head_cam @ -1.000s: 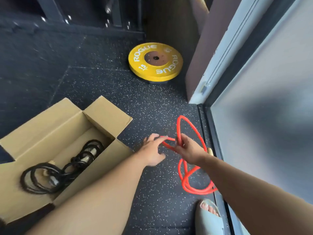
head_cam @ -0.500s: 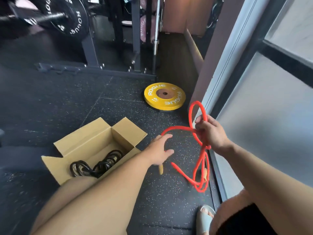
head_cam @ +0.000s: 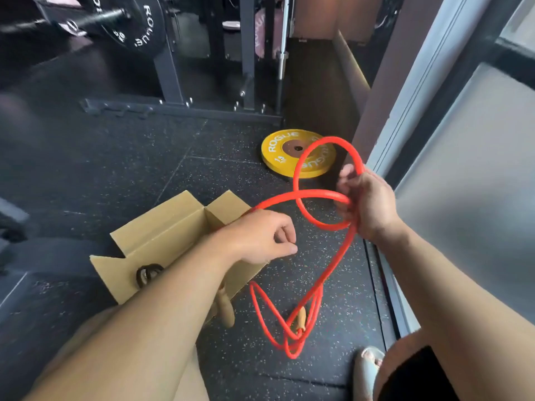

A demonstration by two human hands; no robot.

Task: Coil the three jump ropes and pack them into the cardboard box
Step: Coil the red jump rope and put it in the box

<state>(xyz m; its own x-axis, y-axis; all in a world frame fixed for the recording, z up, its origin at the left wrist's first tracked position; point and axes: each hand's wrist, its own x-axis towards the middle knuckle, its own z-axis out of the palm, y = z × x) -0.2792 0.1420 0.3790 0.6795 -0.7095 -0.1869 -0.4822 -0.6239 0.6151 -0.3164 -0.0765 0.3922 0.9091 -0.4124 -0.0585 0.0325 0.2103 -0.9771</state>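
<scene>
I hold a red jump rope (head_cam: 301, 195) over the dark gym floor. My right hand (head_cam: 366, 204) grips a gathered loop of it, which stands up in front of the yellow plate. One strand runs left to my left hand (head_cam: 260, 238), whose curled fingers close on it above the box. The remaining rope hangs down to the floor in loose bends around one wooden handle (head_cam: 301, 316). A second wooden handle (head_cam: 225, 308) dangles below my left forearm. The open cardboard box (head_cam: 162, 235) sits at left, with coiled black rope (head_cam: 147, 273) partly showing inside, mostly hidden by my arm.
A yellow weight plate (head_cam: 278, 153) lies flat on the floor beyond the rope. A black rack (head_cam: 249, 68) and a loaded barbell (head_cam: 136, 21) stand at the back. A glass wall (head_cam: 463, 169) runs along the right. My sandalled foot (head_cam: 367, 363) is near the bottom.
My right hand has lifted the red rope and a wide loop now stands above it. My left hand went from open fingers to curled on a strand. The view tilted up.
</scene>
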